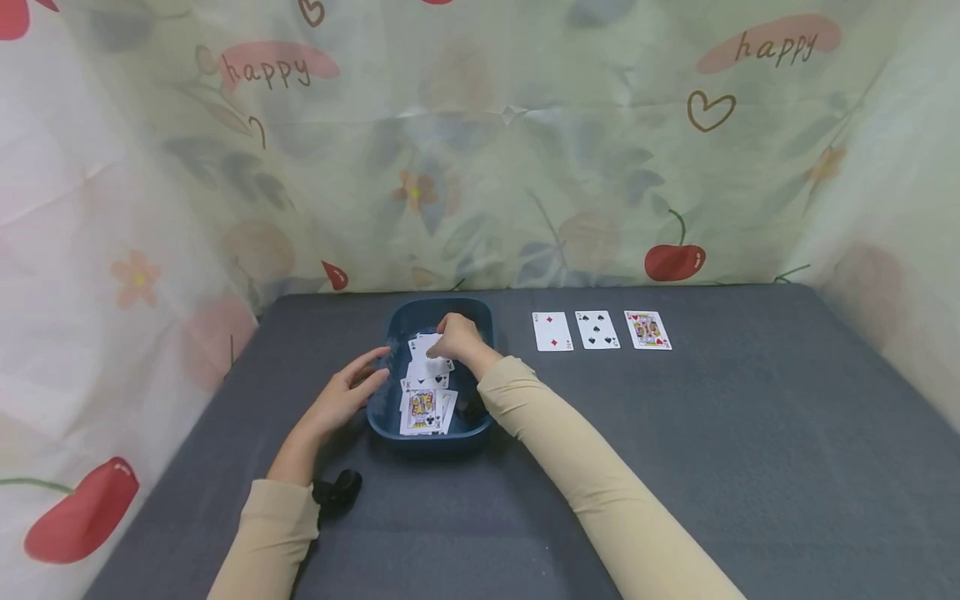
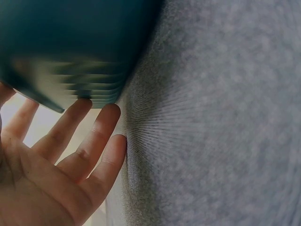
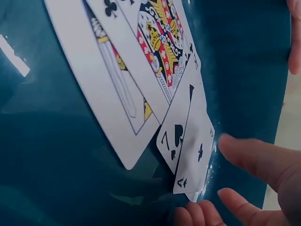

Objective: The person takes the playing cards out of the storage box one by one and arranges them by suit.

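Clock set on the glossy dark-blue oblong tray [image 1: 431, 442], twelve away from you. At six, inside: white court card with black clubs [image 1: 422, 410], overlapping others. Between eight and nine: your left hand [image 1: 341, 400], fingers loosely spread beside the wall; contact uncertain. Toward twelve, inside: white ace of clubs [image 3: 200, 150], flat on the pile. At one: your right hand [image 1: 459, 340] over it, thumb and fingers parted, grasping nothing. Expect thin, light, springy, slippery stock, easily creased; neighbours may slide along. Lift a free corner, then pinch opposite long edges. Farther, at two-thirty: three face-up white cards [image 1: 597, 330] in a row.
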`<act>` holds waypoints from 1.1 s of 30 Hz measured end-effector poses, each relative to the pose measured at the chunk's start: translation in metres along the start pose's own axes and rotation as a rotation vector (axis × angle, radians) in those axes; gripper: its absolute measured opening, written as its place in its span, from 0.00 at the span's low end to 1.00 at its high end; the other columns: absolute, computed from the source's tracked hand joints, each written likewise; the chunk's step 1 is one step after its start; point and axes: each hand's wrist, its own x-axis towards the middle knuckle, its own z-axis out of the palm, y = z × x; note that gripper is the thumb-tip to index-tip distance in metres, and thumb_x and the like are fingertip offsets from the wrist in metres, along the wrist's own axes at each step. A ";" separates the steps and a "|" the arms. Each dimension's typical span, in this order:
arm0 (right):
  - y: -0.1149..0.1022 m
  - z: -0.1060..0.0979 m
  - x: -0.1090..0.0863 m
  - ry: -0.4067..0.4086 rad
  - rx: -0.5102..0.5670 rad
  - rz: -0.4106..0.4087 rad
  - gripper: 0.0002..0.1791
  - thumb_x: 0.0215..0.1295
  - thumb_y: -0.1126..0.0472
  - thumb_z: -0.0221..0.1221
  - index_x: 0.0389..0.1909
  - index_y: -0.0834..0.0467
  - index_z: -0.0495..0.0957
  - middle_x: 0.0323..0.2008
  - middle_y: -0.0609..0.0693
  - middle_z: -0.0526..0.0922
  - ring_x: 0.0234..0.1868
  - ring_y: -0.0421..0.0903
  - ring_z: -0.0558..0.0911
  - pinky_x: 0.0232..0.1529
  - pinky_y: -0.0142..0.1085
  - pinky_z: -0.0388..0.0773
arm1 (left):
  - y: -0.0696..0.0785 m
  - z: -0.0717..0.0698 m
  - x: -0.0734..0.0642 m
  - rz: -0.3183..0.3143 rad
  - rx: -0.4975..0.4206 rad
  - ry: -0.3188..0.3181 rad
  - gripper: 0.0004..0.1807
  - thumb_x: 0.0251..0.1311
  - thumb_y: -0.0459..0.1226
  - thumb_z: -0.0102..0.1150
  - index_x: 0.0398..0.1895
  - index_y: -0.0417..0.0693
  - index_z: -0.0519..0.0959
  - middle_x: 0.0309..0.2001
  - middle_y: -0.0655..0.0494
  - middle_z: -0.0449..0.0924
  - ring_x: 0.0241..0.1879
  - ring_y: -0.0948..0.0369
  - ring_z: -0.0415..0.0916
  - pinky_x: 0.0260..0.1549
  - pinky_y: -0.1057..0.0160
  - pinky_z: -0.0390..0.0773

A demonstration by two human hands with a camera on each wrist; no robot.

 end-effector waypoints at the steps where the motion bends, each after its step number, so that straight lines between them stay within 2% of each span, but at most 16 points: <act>1: 0.001 0.000 0.000 -0.006 -0.023 -0.005 0.26 0.50 0.57 0.68 0.49 0.64 0.73 0.48 0.58 0.79 0.49 0.52 0.77 0.52 0.40 0.75 | 0.000 0.000 0.000 0.005 0.004 -0.003 0.30 0.67 0.52 0.44 0.71 0.63 0.55 0.72 0.42 0.52 0.68 0.42 0.57 0.61 0.40 0.65; 5: 0.003 0.001 -0.003 -0.036 -0.110 -0.021 0.32 0.48 0.55 0.70 0.52 0.65 0.70 0.51 0.59 0.77 0.54 0.53 0.75 0.56 0.41 0.73 | 0.000 0.001 0.000 0.007 0.001 -0.003 0.30 0.67 0.53 0.45 0.71 0.64 0.55 0.72 0.43 0.53 0.68 0.42 0.57 0.61 0.40 0.65; 11: 0.001 0.002 -0.005 -0.061 -0.181 0.004 0.41 0.47 0.56 0.71 0.60 0.67 0.63 0.58 0.63 0.72 0.63 0.56 0.69 0.63 0.42 0.69 | 0.000 0.000 0.000 0.011 -0.002 -0.012 0.32 0.65 0.55 0.45 0.71 0.64 0.55 0.72 0.43 0.52 0.68 0.42 0.56 0.61 0.40 0.64; 19: 0.001 0.007 0.002 -0.074 -0.188 0.030 0.43 0.45 0.59 0.72 0.61 0.67 0.61 0.55 0.62 0.75 0.57 0.54 0.75 0.59 0.39 0.73 | 0.000 -0.001 -0.002 0.011 -0.002 -0.006 0.32 0.65 0.56 0.45 0.71 0.64 0.55 0.72 0.43 0.52 0.68 0.43 0.57 0.61 0.40 0.64; 23: 0.003 0.005 0.004 -0.069 -0.170 0.019 0.35 0.46 0.61 0.71 0.55 0.66 0.67 0.50 0.58 0.79 0.49 0.51 0.78 0.49 0.36 0.77 | 0.000 -0.001 -0.001 0.011 -0.001 -0.011 0.32 0.65 0.56 0.45 0.71 0.63 0.55 0.72 0.42 0.52 0.68 0.42 0.56 0.62 0.40 0.63; 26: 0.003 0.002 0.005 -0.073 -0.117 0.021 0.27 0.48 0.64 0.68 0.51 0.64 0.71 0.47 0.56 0.79 0.38 0.47 0.78 0.36 0.31 0.77 | 0.000 0.000 0.000 0.005 -0.002 -0.015 0.31 0.66 0.55 0.45 0.71 0.63 0.55 0.72 0.42 0.51 0.68 0.42 0.56 0.62 0.40 0.63; 29: 0.002 -0.005 0.004 -0.082 0.006 0.022 0.22 0.51 0.68 0.65 0.49 0.64 0.72 0.47 0.58 0.78 0.28 0.43 0.76 0.25 0.27 0.73 | 0.000 0.000 0.000 -0.002 0.005 -0.014 0.31 0.66 0.54 0.45 0.71 0.63 0.54 0.72 0.42 0.51 0.68 0.42 0.56 0.62 0.40 0.63; 33: -0.002 -0.015 -0.001 -0.106 0.156 -0.017 0.22 0.54 0.72 0.62 0.51 0.63 0.71 0.51 0.62 0.75 0.26 0.45 0.78 0.24 0.28 0.76 | 0.001 0.000 0.000 -0.009 0.002 -0.009 0.31 0.66 0.55 0.45 0.71 0.64 0.55 0.72 0.43 0.52 0.68 0.43 0.57 0.62 0.40 0.64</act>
